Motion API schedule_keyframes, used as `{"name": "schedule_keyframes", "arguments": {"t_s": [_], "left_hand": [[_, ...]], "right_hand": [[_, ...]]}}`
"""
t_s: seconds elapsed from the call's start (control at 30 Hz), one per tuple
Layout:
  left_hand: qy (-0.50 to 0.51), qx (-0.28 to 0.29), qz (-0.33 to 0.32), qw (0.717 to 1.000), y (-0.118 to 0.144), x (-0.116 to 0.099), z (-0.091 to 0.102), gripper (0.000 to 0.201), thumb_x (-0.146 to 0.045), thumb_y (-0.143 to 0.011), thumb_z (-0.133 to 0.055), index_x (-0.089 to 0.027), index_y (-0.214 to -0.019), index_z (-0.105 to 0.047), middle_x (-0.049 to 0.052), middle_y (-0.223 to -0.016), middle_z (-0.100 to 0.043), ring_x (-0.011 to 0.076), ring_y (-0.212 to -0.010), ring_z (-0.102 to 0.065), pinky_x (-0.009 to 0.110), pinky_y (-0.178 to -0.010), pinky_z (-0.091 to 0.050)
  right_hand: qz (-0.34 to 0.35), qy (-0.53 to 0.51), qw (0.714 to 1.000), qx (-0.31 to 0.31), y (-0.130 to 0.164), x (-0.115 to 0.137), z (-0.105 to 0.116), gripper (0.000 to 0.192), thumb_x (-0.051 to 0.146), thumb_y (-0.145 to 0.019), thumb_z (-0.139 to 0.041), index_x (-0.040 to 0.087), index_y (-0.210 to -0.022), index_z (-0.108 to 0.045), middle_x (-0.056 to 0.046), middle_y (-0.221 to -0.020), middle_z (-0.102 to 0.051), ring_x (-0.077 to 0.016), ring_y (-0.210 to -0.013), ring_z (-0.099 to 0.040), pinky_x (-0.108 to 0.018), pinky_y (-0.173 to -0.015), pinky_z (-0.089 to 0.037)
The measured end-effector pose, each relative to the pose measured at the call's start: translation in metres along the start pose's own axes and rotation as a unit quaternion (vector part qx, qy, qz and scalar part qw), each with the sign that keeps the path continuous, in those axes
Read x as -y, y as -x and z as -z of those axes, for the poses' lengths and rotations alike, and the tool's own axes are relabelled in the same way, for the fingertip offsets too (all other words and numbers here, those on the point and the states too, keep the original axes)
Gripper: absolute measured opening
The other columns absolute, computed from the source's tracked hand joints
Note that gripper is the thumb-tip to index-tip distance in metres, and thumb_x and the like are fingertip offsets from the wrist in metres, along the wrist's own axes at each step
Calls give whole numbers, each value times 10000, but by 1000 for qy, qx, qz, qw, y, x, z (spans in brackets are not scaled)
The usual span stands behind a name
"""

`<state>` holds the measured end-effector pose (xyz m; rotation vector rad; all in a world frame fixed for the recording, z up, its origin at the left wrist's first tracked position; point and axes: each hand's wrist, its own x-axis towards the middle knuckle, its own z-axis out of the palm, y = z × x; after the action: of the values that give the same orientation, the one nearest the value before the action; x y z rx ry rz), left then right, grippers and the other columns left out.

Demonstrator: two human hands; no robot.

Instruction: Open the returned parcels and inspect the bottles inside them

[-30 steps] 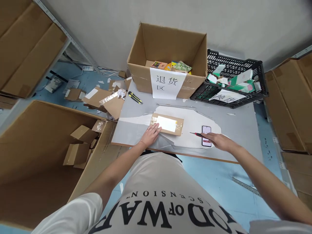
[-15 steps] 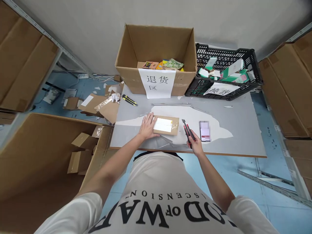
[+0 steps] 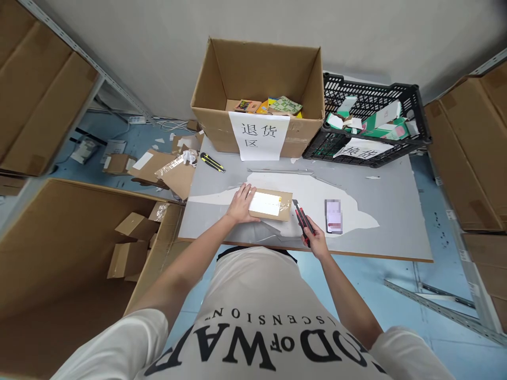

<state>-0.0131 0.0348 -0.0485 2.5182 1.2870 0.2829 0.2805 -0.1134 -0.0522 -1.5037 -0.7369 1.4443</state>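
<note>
Plainly, everything here can be placed by the brown parcel [image 3: 271,205], which lies flat on the grey counter [image 3: 396,227] with its white label [image 3: 264,203] facing up. Beneath it shows a pale patch [image 3: 350,214] with ragged grey edges.

Of the two hands, the left hand [image 3: 240,205] touches the parcel's left end, fingers at the far corner and thumb along the near side; I cannot tell whether it pinches the parcel or only rests against it. The right hand [image 3: 317,240], to the near right of the parcel, is closed around a red-and-black utility knife [image 3: 301,219]. The knife's tip points away from the person, just beside the parcel's right end; whether the two touch I cannot tell.

Farther right of the parcel lies a phone [image 3: 333,217], its lit screen partly blurred. To the parcel's far left is a yellow-and-black cutter [image 3: 213,162]. Straight beyond the parcel stands an open carton [image 3: 297,138] with a paper sign [image 3: 259,136] on its front and colourful packets [image 3: 285,105] inside. Beyond the parcel to the right, a black crate [image 3: 423,140] holds green-and-white boxes [image 3: 382,119]. Well left of the parcel, a big open box [image 3: 47,253] contains small cartons [image 3: 127,258].
</note>
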Motion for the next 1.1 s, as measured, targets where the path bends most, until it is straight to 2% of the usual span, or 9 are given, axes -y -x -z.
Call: {"name": "schedule_keyframes", "arguments": {"t_s": [0.23,0.6,0.9,1.1], "left_hand": [[26,-21,-28,999,-2,8,-6,1228,-685,-478,-747,-71,-1426,-264,253,-1415,-330,435,-1370,-195,545,-1104,-258],[42,-10,-18,999,-7,11,-8,1240,-690,-471,-750,-80,-1430,-255,246,-1419,-319,433,-1371,-197,533,-1089,-292],[51,-4,-19,999,-8,12,-9,1252,-700,-467,-749,-86,-1439,-253,242,-1413,-328,430,-1371,-208,534,-1088,-303],[61,2,-28,998,-9,13,-10,1273,-711,-449,-751,-79,-1439,-259,246,-1426,-317,427,-1380,-190,531,-1106,-273]], "right_hand": [[-28,-2,1000,12,4,5,2,801,519,-744,-664,266,-1435,-348,-108,-1129,-632,-46,-430,-436,-203,-340,-308],[-40,1,998,47,22,-4,6,758,513,-756,-655,268,-1416,-375,-87,-1066,-635,-40,-397,-396,-221,-332,-284],[-85,-6,994,61,39,-11,16,781,517,-721,-698,267,-1399,-401,-43,-926,-638,-46,-386,-389,-217,-330,-259],[-86,-1,994,63,43,-13,17,774,529,-723,-695,247,-1388,-414,-56,-940,-646,-39,-358,-391,-217,-320,-249]]}}
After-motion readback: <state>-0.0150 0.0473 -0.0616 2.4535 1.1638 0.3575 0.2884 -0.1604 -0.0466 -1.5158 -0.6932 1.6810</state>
